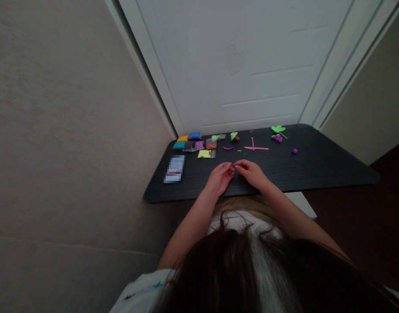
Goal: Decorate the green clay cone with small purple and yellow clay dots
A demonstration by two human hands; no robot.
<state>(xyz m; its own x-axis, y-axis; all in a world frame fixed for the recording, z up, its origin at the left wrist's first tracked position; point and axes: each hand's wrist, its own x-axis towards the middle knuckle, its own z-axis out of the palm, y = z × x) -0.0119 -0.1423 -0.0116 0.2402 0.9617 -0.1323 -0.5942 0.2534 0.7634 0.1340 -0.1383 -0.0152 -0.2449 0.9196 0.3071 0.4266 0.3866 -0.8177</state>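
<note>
A curved purple strip (227,148) lies on a dark, wood-grained table (330,167), just beyond the person's two bare hands. The left hand (221,177) is cupped and the right hand (252,173) arched, their curled fingers meeting or nearly meeting; whether they pinch anything cannot be told. Right of the strip lie crossed pink strips (260,148); farther right, a green leaf-shaped piece (278,129), a purple cluster (277,138) and a small purple ball (294,151). To the left are small packets (194,135) in several colours and, nearer the person, a phone-like object (175,169) with a pixelated face. The rounded-corner table stands against a white panelled door (267,52) with striped heart patterns. A mottled grey-beige wall (72,130) rises at left; dark reddish floor (356,221) shows at lower right.
</note>
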